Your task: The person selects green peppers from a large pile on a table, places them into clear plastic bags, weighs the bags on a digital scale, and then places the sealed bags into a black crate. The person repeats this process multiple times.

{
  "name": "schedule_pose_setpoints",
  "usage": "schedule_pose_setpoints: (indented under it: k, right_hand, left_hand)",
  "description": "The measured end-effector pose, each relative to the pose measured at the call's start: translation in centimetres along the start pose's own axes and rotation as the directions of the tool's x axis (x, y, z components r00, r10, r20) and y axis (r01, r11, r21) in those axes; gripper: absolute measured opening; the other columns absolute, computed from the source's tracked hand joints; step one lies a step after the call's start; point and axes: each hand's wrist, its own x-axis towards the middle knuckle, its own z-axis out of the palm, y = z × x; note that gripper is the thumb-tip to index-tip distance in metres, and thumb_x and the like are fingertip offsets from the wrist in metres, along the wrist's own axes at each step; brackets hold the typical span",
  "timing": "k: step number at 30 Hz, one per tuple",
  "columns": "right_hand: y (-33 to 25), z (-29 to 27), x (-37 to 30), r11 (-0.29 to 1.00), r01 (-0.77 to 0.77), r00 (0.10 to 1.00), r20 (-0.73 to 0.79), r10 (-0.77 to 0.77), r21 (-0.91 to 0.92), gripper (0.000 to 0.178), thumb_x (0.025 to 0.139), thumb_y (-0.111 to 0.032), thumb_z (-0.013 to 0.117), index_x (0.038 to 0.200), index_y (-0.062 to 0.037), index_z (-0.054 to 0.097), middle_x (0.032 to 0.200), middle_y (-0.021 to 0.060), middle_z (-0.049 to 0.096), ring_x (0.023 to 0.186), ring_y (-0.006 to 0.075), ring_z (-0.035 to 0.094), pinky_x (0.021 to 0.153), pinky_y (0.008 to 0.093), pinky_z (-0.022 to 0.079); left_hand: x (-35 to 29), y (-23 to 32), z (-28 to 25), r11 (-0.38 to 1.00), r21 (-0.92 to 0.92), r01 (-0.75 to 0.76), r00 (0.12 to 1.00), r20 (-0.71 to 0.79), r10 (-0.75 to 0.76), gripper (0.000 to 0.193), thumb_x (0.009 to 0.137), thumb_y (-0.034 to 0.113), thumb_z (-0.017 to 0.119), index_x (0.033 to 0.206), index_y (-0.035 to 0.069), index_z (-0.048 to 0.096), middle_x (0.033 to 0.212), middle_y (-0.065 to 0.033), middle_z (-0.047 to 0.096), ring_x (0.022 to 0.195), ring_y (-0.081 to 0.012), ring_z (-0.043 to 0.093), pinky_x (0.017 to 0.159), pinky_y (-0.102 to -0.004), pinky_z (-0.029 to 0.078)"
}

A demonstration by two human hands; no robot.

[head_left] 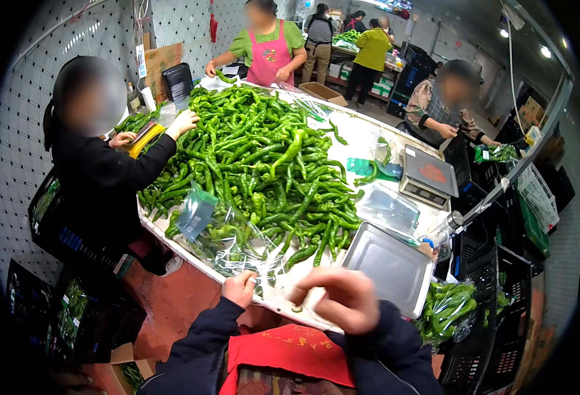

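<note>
Bag of green peppers (227, 245) lay beyond the nearer left hand (238, 289), slanting away leftward, its near edge pinched there; whether the curled right hand (344, 297) gripped anything could not be told

White wall with black crossing lines and dots (23, 135) on left; flat brown cardboard (165, 60) leaning there, red cloth (213, 27) hanging near; red-brown floor (165, 313) below; open brown cardboard box (115, 378) at bottom left; far back, person in striped top (320, 30) beside person in yellow-green jacket (371, 49), white-and-green boxes (382, 87) low down nearby; on right, tilted white plastic crate with holes (538, 191), green plastic crate (535, 230) just below; round bright lamp (545, 51) up high
</note>
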Motion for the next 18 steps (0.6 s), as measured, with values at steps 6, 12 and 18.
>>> schedule_pose_setpoints:
  k: [6, 12, 18]
  right_hand:
    - [-10.5, -3.9, -0.2, 0.682, 0.718, 0.687, 0.017, -0.727, 0.141, 0.047, 0.093, -0.022, 0.068, 0.132, -0.0124, 0.043, 0.083, 0.0169, 0.063, 0.056, 0.0220, 0.055, 0.049, 0.0298, 0.046]
    - [-11.7, -5.0, 0.1, 0.598, 0.802, 0.596, 0.091, -0.798, -0.005, 0.020, 0.090, -0.010, 0.065, 0.109, -0.0107, 0.060, 0.076, 0.0091, 0.063, 0.053, 0.0155, 0.053, 0.049, 0.0271, 0.040]
    - [-12.6, -5.0, 1.2, 0.592, 0.802, 0.597, 0.115, -0.794, -0.083, 0.017, 0.085, -0.006, 0.066, 0.101, -0.0093, 0.063, 0.072, 0.0046, 0.061, 0.052, 0.0145, 0.052, 0.049, 0.0258, 0.038]
  left_hand:
    - [0.4, 1.6, 1.8, 0.998, 0.059, 0.027, 0.997, 0.069, -0.031, 0.016, 0.092, 0.018, 0.061, 0.095, 0.006, 0.071, 0.065, -0.0155, 0.063, 0.056, -0.0263, 0.063, 0.054, -0.0354, 0.047]
    - [1.7, 1.3, 0.5, 0.995, -0.094, 0.022, 0.996, 0.089, -0.014, 0.015, 0.092, 0.012, 0.059, 0.094, 0.001, 0.070, 0.063, -0.0104, 0.062, 0.056, -0.0126, 0.059, 0.054, -0.0304, 0.046]
    - [4.6, 0.4, 0.2, 0.987, -0.158, -0.032, 0.993, 0.106, 0.049, 0.015, 0.093, 0.012, 0.059, 0.091, -0.001, 0.067, 0.060, -0.0074, 0.057, 0.054, -0.0096, 0.049, 0.052, -0.0291, 0.040]
